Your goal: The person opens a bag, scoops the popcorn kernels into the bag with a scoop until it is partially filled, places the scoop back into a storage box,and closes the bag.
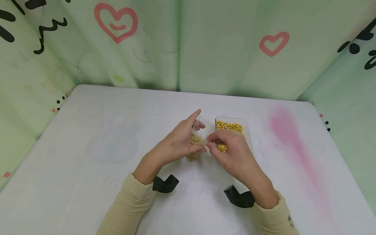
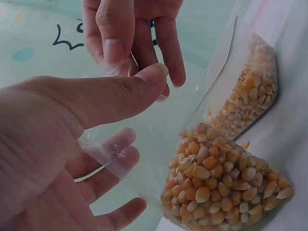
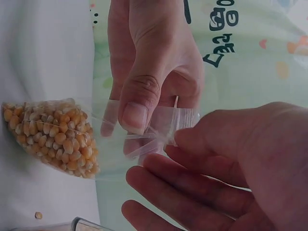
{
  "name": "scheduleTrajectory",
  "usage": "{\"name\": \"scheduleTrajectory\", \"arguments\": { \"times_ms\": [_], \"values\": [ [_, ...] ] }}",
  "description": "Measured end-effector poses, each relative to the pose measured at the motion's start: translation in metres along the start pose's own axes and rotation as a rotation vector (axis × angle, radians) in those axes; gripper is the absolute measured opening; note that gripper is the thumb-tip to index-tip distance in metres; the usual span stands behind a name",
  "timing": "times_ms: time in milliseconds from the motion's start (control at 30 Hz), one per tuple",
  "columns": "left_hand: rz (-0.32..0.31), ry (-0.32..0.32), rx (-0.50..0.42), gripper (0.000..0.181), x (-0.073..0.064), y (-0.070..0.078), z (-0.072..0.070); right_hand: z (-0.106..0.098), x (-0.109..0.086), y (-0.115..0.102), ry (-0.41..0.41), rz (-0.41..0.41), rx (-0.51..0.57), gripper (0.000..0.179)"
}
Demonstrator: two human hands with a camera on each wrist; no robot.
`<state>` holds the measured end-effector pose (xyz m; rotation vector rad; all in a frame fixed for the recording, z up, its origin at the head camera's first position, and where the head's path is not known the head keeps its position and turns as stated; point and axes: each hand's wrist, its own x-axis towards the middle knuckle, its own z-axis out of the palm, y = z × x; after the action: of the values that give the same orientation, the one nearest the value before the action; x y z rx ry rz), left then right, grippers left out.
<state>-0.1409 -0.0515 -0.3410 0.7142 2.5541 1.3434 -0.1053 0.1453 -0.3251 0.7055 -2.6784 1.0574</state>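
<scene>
A clear zip bag [image 2: 221, 185] holds corn kernels in its lower part, its upper part bare plastic. My left hand [image 1: 180, 138] is around the upper bag, thumb on one side and fingers on the other, some of them seen through the plastic in the left wrist view. At the zip strip, the thumb and index finger of my right hand [image 1: 233, 151] pinch the bag's edge; its other fingers extend below in the right wrist view. Beside the bag, a clear rectangular box [image 1: 249, 133] contains more yellow kernels, partly hidden behind my right hand.
The white table [image 1: 97, 182] has a pink stain [image 1: 289, 137] on the right. One loose kernel [image 3: 38, 215] lies near the box. A green patterned curtain [image 1: 205, 49] surrounds the table's far side and both sides. Black wrist mounts [image 1: 165, 184] sit at both cuffs.
</scene>
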Motion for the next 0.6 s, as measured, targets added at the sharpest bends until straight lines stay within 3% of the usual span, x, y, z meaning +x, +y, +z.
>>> {"name": "scheduleTrajectory", "arguments": {
  "times_ms": [267,600],
  "values": [
    [-0.035,-0.003,-0.060,0.092,-0.003,-0.004,-0.007,-0.007,-0.001,0.001,0.028,0.086,0.029,0.007],
    [0.018,0.072,-0.042,0.035,-0.008,-0.011,-0.019,-0.010,-0.001,0.007,0.128,0.116,0.098,0.006]
  ]
}}
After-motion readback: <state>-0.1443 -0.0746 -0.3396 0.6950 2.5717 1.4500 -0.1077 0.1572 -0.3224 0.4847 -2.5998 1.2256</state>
